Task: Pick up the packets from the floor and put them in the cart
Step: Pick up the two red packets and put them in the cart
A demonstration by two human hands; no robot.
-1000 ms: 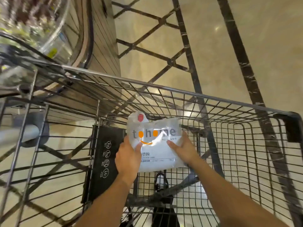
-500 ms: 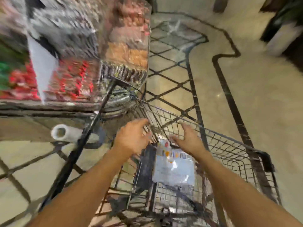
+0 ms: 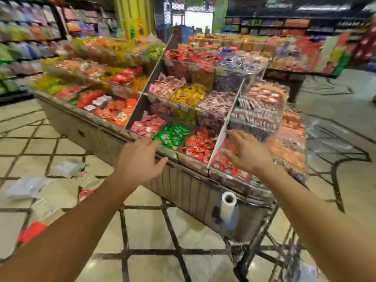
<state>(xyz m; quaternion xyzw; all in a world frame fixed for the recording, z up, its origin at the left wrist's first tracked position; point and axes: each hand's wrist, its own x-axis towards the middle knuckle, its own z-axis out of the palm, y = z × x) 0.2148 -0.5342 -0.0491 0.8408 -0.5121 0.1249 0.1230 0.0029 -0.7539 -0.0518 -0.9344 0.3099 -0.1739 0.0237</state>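
Both my hands are raised in front of me and hold nothing. My left hand (image 3: 140,161) has its fingers spread, and so does my right hand (image 3: 245,152). Several packets lie on the floor at the left: a clear one (image 3: 68,166), a pale one (image 3: 26,187), a green and red one (image 3: 87,181) and a red one (image 3: 32,233). The wire cart (image 3: 262,241) shows only at the lower right, between my arms. A white packet (image 3: 307,271) lies blurred inside it.
A big sweets display stand (image 3: 183,110) with many open bins stands straight ahead. A roll of plastic bags (image 3: 228,204) hangs on its near end. Shelves line the left and the back. The tiled floor (image 3: 150,226) opens to the left and far right.
Both hands let go of the white packet, which stayed in the cart. My head lifted from the cart to the display stand, and both empty hands rose.
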